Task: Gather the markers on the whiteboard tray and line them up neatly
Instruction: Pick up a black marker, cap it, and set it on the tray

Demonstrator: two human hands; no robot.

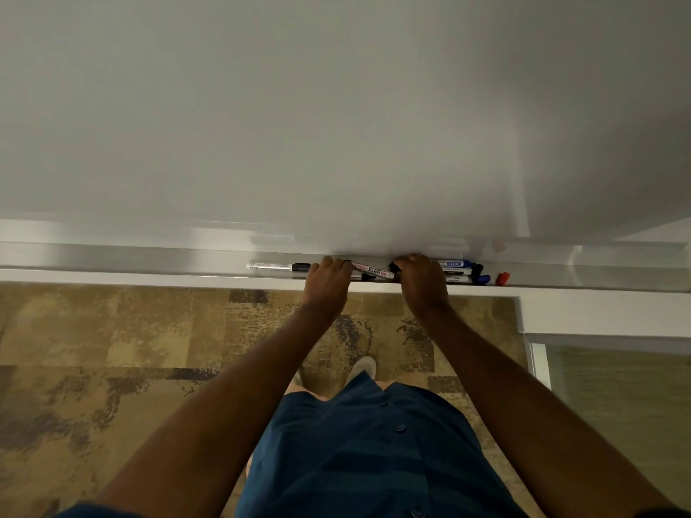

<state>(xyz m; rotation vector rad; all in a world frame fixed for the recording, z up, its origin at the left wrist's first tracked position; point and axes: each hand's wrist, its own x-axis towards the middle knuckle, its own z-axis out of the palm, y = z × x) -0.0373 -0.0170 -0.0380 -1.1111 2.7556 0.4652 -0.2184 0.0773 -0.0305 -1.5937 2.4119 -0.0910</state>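
On the tray (149, 275), a tilted marker (372, 270) spans both hands' closed grip: left hand (329, 279), right hand (421, 280)

Two hands were on the tray (149, 272): one left hand (329, 280), one right hand (420, 282). One white marker with a black cap (278, 266) lay alone at the left. One white marker with red lettering (374, 271) lay tilted between the hands, with part of one more marker (364, 278) showing beneath it. Right of the right hand was a cluster (461, 271) of at least three markers, blue and dark caps; the exact number could not be told where they overlapped. One loose red cap (503, 278) stood at the far right. One whiteboard (336, 125), one tray.
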